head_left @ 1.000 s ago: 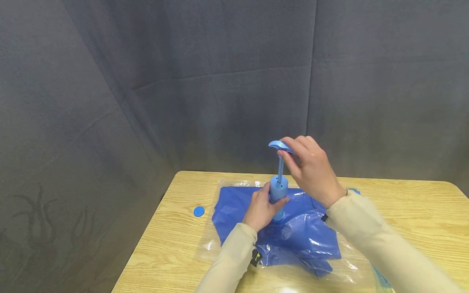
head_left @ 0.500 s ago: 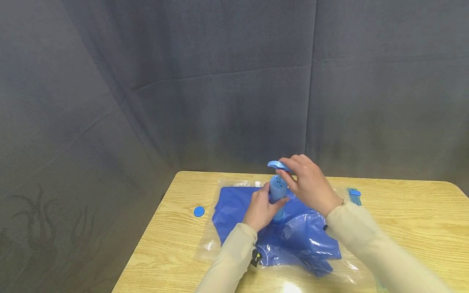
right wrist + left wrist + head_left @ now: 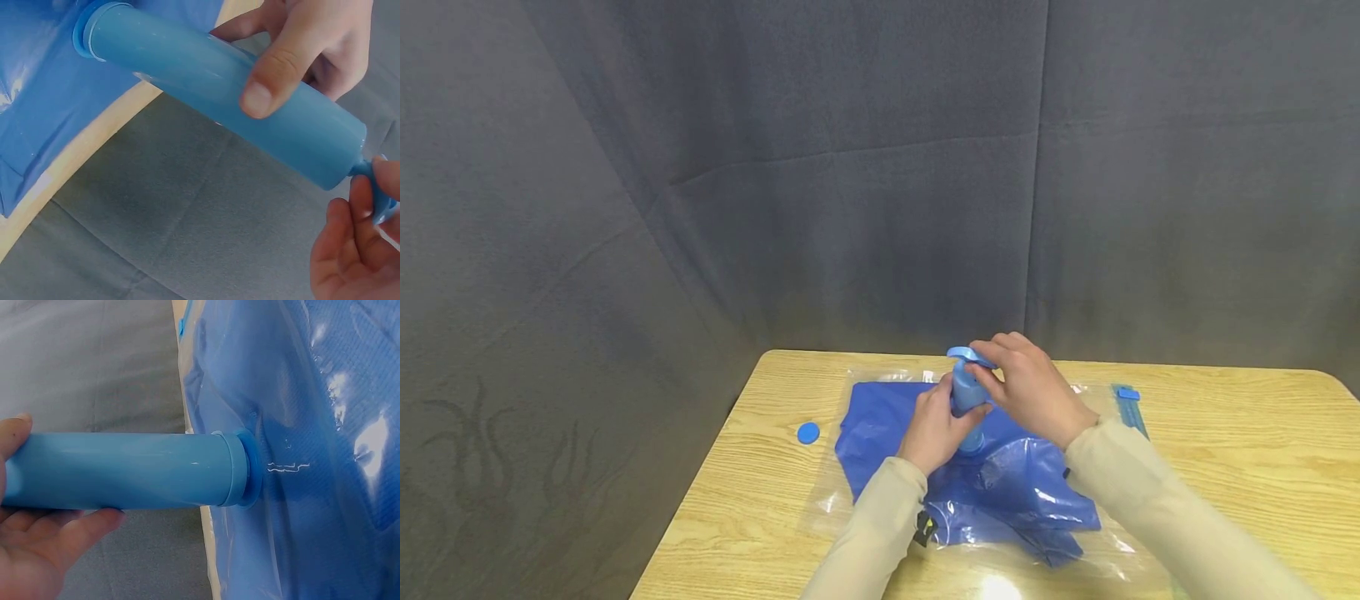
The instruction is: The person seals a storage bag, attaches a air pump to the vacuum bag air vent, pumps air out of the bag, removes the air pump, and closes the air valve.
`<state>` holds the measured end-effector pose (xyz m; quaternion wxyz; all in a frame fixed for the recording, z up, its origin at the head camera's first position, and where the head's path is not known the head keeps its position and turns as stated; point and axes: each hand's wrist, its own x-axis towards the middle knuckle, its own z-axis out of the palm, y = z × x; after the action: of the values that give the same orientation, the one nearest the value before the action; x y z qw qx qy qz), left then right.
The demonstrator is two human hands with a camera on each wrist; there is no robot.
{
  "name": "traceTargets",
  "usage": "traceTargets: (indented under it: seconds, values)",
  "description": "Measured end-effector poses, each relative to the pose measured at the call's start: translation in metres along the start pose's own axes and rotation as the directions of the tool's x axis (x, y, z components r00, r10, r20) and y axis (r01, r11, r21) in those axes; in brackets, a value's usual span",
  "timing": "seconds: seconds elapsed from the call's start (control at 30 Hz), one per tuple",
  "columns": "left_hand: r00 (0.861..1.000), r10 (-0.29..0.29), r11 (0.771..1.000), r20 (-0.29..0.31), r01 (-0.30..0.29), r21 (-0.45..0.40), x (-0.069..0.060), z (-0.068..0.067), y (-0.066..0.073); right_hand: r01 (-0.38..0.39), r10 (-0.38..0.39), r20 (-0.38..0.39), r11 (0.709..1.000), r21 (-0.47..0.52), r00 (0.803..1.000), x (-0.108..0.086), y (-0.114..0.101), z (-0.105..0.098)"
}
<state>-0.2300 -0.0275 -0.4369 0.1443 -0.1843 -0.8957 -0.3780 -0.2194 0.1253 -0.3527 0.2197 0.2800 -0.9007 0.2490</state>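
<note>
A light blue hand pump (image 3: pixel 970 397) stands upright on the valve of a clear vacuum storage bag (image 3: pixel 823 504), its base against the round valve (image 3: pixel 252 469). Blue folded fabric (image 3: pixel 880 417) lies inside the bag under wrinkled plastic. My left hand (image 3: pixel 935 425) grips the pump's barrel, thumb on one side and fingers round the other. With my right hand (image 3: pixel 1033 387) I hold the pump's curved handle (image 3: pixel 964 354) between thumb and fingers. The handle sits close above the barrel top, and only a short piece of rod shows in the right wrist view.
A round blue cap (image 3: pixel 808 432) lies on the wooden table (image 3: pixel 752 467) left of the bag. At the bag's right edge sits a blue zip slider (image 3: pixel 1127 393). A black buckle-like piece (image 3: pixel 923 529) shows near my left sleeve. Grey cloth (image 3: pixel 850 208) hangs behind the table.
My right hand has pushed the pump handle down from its raised position, and the rod has slid into the barrel. My left hand has stayed in place on the barrel.
</note>
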Motion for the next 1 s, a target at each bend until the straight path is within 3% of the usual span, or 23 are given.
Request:
traceTargets:
  seconds: [0.73, 1.0]
  values:
    - [1.0, -0.025, 1.0, 0.012, 0.025, -0.01, -0.0002, 0.0008, -0.002, 0.01, -0.01, -0.012, 1.0, 0.003, 1.0, -0.0014, -0.0013, 0.0061]
    - [0.999, -0.027, 0.999, 0.018, 0.027, -0.016, -0.0007, 0.0009, -0.0014, 0.061, -0.062, -0.075, 0.998, -0.018, 0.995, -0.0028, -0.0002, 0.0069]
